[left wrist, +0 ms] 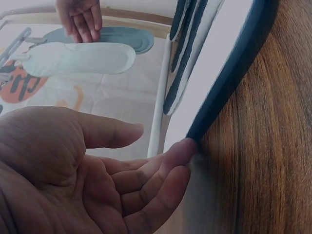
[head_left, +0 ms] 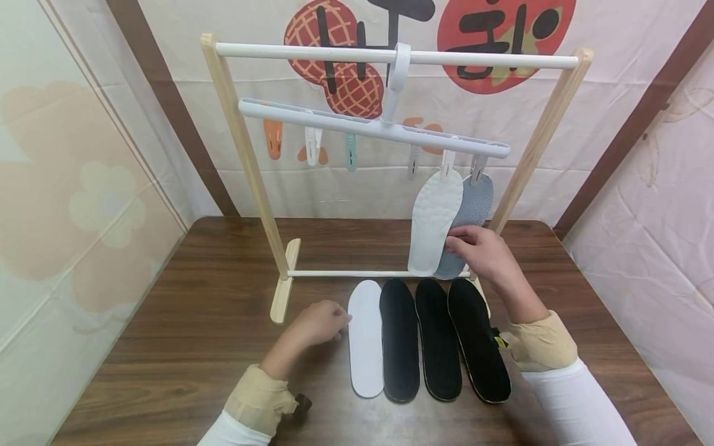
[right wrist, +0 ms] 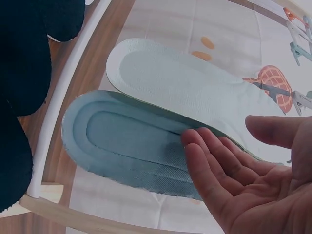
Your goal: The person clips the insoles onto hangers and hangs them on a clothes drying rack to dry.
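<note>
A white insole [head_left: 436, 217] and a grey-blue insole [head_left: 477, 199] hang side by side from clips on a white hanger [head_left: 334, 124]. At the grey-blue one, my right hand [head_left: 484, 251] has its fingertips at the surface, with the thumb apart in the right wrist view; contact is hard to tell. A row of insoles lies on the table: a white one [head_left: 365, 347] at the left, then black ones [head_left: 400, 347] [head_left: 439, 347] [head_left: 478, 347]. My left hand [left wrist: 97, 170] touches the white one's edge with its fingertips, thumb spread away and palm holding nothing.
The hanger hooks over the white top bar [head_left: 491, 59] of a wooden-legged rack [head_left: 245, 155] and tilts down to the right. Unused clips, one orange [head_left: 273, 139] and one teal [head_left: 351, 153], dangle from it. A printed cloth [head_left: 184, 124] stands behind the brown table [head_left: 184, 347].
</note>
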Demonstrator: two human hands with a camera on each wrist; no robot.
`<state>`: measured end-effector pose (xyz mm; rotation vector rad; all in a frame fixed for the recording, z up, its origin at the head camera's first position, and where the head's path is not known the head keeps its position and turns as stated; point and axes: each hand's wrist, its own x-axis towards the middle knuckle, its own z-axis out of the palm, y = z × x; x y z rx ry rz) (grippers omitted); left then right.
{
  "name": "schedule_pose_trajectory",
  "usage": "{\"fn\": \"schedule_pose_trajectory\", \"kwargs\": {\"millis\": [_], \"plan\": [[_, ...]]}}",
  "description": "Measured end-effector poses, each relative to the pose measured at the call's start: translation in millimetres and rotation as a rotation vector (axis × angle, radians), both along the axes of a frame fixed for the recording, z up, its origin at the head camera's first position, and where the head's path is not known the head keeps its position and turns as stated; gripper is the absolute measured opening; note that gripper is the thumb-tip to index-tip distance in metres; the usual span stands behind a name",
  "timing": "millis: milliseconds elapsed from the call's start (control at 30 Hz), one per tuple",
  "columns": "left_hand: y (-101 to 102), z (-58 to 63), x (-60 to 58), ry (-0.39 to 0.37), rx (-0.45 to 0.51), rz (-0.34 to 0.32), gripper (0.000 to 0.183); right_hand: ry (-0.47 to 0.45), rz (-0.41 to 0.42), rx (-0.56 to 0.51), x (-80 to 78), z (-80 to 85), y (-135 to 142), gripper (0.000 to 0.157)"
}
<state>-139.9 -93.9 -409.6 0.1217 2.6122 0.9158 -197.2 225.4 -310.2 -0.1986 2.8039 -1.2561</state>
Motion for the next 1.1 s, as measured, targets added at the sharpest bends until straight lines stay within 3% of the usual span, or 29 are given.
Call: {"fn": "schedule_pose_trajectory", "kwargs": {"millis": [267,700,1100], "plan": [[1.6,-1.1,-0.3,-0.019,0.029,0.015,0.026,0.038,-0.046,-0.008,3.5,1.9,1.6,0.034],[3.4,-5.4,-4.9,0.017,0.067,-0.014,0.032,-0.001,-0.016,-0.106,1.8,0.5,-2.1,0.033],[11.5,-5.4,-7.0,0.017,0.166,0.032,0.045,0.001,0.006,-0.146,2.4,-0.1,-4.1,0.034]]}}
